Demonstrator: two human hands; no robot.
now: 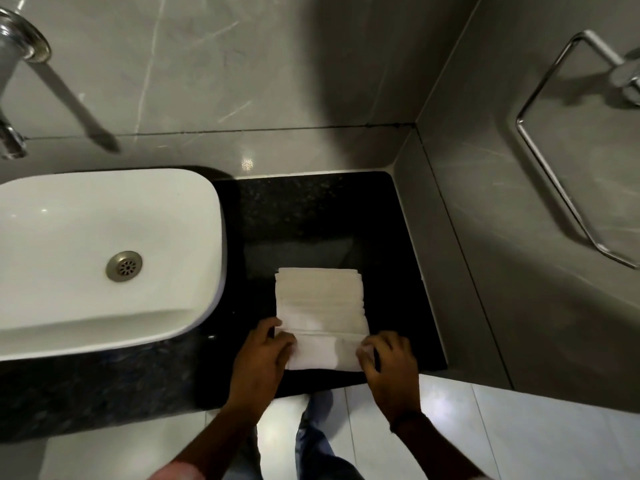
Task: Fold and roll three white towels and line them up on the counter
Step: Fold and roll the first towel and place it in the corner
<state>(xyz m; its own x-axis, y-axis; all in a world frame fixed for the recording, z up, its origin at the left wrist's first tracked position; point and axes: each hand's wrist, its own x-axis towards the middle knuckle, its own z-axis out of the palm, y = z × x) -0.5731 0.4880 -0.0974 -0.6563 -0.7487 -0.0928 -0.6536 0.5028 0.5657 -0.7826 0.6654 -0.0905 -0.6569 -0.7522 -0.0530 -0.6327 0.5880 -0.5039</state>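
Note:
A white towel [320, 306] lies folded into a long strip on the black counter [391, 237], running away from me, to the right of the sink. Its near end is turned over into a flap or the start of a roll. My left hand [263, 355] grips the left side of that near end, thumb on top. My right hand [388, 362] pinches the right side of the same end. The layered edges on the towel's right side may belong to more than one towel; I cannot tell.
A white basin [194, 237] with a metal drain [124, 266] sits left of the towel. A chrome tap [20, 46] is on the wall at the upper left, a chrome towel ring [554, 161] on the right wall. White floor tiles lie below.

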